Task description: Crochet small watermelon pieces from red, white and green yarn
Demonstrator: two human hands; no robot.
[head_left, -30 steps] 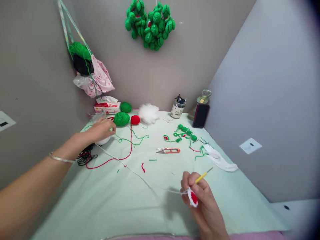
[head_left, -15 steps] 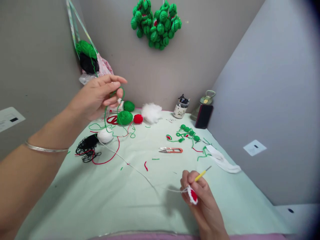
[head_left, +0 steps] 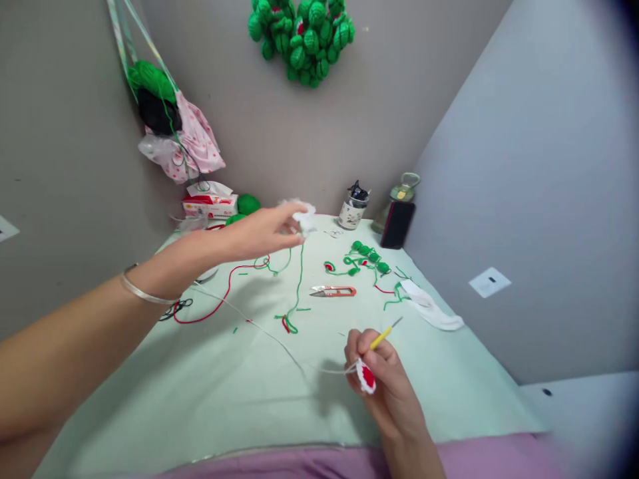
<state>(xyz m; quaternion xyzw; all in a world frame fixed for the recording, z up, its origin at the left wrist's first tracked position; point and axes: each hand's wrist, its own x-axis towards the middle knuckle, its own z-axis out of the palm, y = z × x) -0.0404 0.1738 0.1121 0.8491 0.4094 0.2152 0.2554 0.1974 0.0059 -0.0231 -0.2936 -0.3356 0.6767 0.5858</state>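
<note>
My right hand (head_left: 387,372) is closed around a crochet hook with a yellow handle (head_left: 381,338), its metal tip pointing up and right. The same fingers pinch a small red crocheted piece with a white edge (head_left: 367,377). White yarn (head_left: 272,342) runs from that piece across the table to the left. Farther back, my left hand (head_left: 272,231) has its fingers around a tuft of white stuffing (head_left: 305,218). From this hand a strand of green yarn (head_left: 300,283) hangs down to the table, ending in a loop beside a red scrap.
Orange thread snips (head_left: 334,291) lie mid-table. Several small green crocheted pieces (head_left: 367,251), a white cloth strip (head_left: 432,309), a phone (head_left: 398,225), a bottle (head_left: 405,187) and a pen jar (head_left: 353,211) stand or lie right. A tissue box (head_left: 210,203) sits back left.
My left hand has moved right and down from the raised green yarn to the stuffing, carrying the green strand over. My right hand keeps its hold; the view has shifted slightly.
</note>
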